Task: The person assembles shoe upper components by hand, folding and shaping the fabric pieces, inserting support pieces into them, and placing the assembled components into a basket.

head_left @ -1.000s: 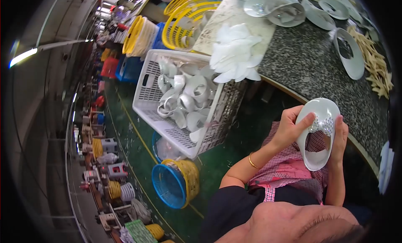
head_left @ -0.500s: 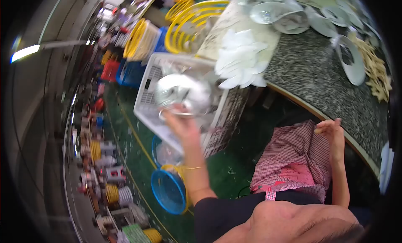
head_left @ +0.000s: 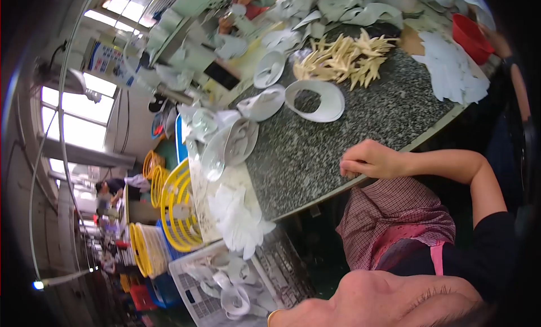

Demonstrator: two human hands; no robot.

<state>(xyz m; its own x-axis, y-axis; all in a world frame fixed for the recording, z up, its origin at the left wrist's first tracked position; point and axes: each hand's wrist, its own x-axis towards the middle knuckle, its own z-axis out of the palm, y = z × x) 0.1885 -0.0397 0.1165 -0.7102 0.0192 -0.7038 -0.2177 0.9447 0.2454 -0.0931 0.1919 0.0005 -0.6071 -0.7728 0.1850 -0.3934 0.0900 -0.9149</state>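
Note:
My right hand (head_left: 372, 159) hovers at the near edge of the speckled dark tabletop (head_left: 293, 183), fingers curled in, with no object visible in it. Nearest to it on the table is a white oval piece (head_left: 332, 104) with a large opening. Beyond lies a heap of cream-coloured, pointed strips (head_left: 349, 59). More white curved pieces (head_left: 234, 142) overlap on the left part of the table. My left hand is out of view; only a gold bangle (head_left: 273, 317) shows at the bottom edge.
A white crate (head_left: 194, 313) of curved pieces stands below a stack of white flat pieces (head_left: 239, 222). Yellow baskets (head_left: 169, 200) are at the left. Other people's hands (head_left: 225, 25) are across the table; a co-worker's arm (head_left: 518, 90) reaches near a red bowl (head_left: 472, 39).
The view has swung right, across the table. The white piece with shiny stones left both hands; my left hand carried it to the crate, then went out of view. My right hand curled at the table edge.

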